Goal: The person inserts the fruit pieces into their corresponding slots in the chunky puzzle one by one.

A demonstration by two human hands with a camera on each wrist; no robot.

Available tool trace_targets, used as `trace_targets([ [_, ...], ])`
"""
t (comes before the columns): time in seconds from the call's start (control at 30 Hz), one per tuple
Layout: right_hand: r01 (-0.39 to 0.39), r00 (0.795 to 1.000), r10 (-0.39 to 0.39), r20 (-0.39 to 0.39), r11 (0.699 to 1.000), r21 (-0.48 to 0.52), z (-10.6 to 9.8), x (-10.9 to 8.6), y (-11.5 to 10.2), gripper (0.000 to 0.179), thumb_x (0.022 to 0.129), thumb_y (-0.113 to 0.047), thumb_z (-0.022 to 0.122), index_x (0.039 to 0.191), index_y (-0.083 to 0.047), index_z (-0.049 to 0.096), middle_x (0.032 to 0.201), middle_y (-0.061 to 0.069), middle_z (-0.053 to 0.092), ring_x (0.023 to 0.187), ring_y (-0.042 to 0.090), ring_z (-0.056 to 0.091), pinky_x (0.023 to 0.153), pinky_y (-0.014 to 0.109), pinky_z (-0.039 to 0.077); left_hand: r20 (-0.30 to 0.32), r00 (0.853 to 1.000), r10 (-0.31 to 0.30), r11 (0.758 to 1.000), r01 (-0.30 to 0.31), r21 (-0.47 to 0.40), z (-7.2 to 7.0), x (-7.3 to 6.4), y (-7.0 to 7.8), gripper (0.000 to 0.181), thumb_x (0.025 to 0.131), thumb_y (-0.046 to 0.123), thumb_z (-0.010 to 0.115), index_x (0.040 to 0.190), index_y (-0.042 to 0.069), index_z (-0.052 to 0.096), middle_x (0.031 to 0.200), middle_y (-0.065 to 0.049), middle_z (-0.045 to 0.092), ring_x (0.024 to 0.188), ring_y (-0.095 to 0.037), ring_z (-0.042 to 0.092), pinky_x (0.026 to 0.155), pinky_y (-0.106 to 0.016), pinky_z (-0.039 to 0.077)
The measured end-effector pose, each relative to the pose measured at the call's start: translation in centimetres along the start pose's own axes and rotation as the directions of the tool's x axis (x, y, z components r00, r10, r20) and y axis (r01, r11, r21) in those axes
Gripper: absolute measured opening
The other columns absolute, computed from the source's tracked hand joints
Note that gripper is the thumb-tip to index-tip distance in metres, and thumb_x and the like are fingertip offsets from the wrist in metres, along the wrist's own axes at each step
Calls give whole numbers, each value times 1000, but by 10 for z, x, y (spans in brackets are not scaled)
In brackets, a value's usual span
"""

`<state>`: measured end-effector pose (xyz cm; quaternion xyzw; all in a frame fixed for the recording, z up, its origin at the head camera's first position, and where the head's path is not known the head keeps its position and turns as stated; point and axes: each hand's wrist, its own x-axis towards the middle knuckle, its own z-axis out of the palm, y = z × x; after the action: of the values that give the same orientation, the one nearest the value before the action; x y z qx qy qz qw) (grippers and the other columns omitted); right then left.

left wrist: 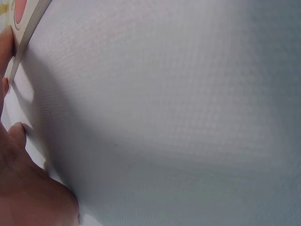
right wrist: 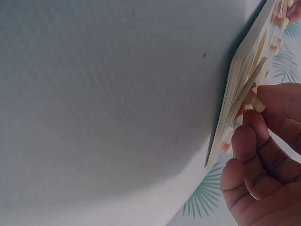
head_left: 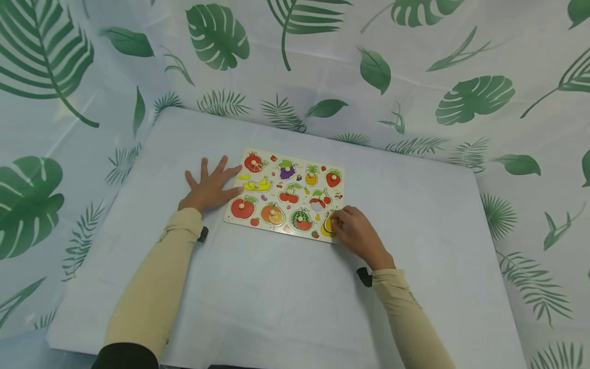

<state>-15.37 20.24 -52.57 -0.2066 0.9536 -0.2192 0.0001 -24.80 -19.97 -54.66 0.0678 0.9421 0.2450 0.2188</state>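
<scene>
A wooden knobbed fruit puzzle board [head_left: 229, 219] lies flat on the table, carrying several fruit pieces with small round knobs. My right hand [head_left: 361, 236] is at its lower right corner, where thumb and fingertips pinch the knob [right wrist: 255, 102] of a yellow fruit puzzle piece [head_left: 328, 225]. Seen from the right wrist, this piece sits tilted against the board, one edge raised; the hand covers part of it. At the board's left side my left hand [head_left: 206, 188] rests with fingers spread, thumb and index finger touching the edge. Only part of that hand shows in the left wrist view.
White cloth covers the table [head_left: 276, 297]. Behind it and at the sides hangs a leaf-patterned curtain [head_left: 322, 77]. Among the board's other pieces are a watermelon [head_left: 297, 224], an orange [head_left: 267, 215] and bananas [head_left: 265, 185].
</scene>
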Motion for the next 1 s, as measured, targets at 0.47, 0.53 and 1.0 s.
trace_targets([
  [0.47,46,999,-46,5,999,-17,7,1,-3,12,93,0,80,104,2,75,100,11,69,91,24,62,82,41,58,7,1000,-15,1000,15,0,-1,2,2,79,105,51,62,172,27,27,180,-10,-7,156,-48,-30,111,-79,-23],
  [0.53,44,999,-44,6,999,-18,7,1,-4,12,93,0,80,104,2,75,100,11,69,91,24,62,82,41,58,6,1000,-16,1000,16,7,-1,2,2,79,105,51,61,172,27,27,180,-10,-7,156,-48,-29,112,-79,-22],
  [1.0,43,999,-42,18,998,-50,9,-1,-8,13,92,0,81,103,2,75,96,11,69,87,23,61,79,40,57,-10,1000,-12,1000,12,24,-3,-1,4,78,105,52,59,172,26,27,180,-11,-5,157,-49,-26,112,-80,-20],
])
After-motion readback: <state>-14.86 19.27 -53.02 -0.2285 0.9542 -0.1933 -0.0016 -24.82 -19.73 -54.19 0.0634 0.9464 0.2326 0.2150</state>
